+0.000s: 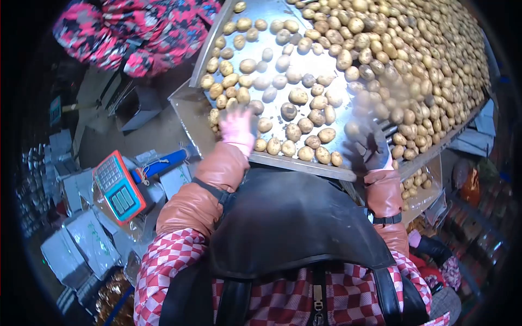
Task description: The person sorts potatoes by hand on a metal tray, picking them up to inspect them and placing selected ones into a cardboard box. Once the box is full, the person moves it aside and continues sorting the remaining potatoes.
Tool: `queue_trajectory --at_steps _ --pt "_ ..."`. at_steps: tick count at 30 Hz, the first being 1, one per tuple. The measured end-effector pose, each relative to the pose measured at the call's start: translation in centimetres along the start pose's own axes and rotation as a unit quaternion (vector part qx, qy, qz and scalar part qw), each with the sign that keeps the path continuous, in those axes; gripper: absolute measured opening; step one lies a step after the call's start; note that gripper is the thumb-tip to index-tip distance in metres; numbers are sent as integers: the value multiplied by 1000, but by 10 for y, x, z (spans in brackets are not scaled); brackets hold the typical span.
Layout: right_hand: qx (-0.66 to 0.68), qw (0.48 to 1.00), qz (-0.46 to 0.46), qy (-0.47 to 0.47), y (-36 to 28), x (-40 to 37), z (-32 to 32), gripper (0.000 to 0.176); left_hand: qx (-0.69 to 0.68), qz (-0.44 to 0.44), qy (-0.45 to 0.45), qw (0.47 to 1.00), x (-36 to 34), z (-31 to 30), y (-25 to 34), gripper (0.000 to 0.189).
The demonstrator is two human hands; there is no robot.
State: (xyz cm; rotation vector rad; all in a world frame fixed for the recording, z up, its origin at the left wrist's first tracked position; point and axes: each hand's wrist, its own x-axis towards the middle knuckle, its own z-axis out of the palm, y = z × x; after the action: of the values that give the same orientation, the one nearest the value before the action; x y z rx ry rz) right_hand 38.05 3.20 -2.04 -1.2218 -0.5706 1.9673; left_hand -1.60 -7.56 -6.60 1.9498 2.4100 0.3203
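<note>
Potatoes [298, 96] on steel table [190, 117], straight ahead of both hands.
Left hand [237, 126], pink-gloved, lies open on the sparse near potatoes; right hand [365, 144], dark-gloved and blurred, is at the near edge, grip unreadable. Heap [413, 65] lies beyond it. Two hands, one table, potatoes past counting.

Both hands are over the near edge of the sorting table [190, 117]: the left hand [237, 126] among scattered potatoes [298, 96], the right hand [365, 144] against the potato heap [424, 65] spreading beyond and to its right. A weighing scale [118, 187] sits below and left of the left hand; another person's sleeve [136, 30] lies far beyond it.
</note>
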Motion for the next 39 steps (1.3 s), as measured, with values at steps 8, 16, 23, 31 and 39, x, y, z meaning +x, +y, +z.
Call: queue_trajectory --at_steps 8,16,23,31,39 --pt "-530 814 -223 81 -11 61 46 53 -115 73 -162 977 -11 -9 13 47" --pt "-819 565 -102 -10 72 69 142 73 -91 -20 117 989 33 -23 -34 43" --pt "-386 875 -289 -47 81 93 29 35 -146 18 -38 988 146 -22 14 40" --pt "-162 977 -73 117 36 19 3 42 -92 185 -166 964 103 -20 -7 52" --pt "-342 922 -10 181 37 -14 -12 49 -121 76 27 989 20 -2 -2 42"
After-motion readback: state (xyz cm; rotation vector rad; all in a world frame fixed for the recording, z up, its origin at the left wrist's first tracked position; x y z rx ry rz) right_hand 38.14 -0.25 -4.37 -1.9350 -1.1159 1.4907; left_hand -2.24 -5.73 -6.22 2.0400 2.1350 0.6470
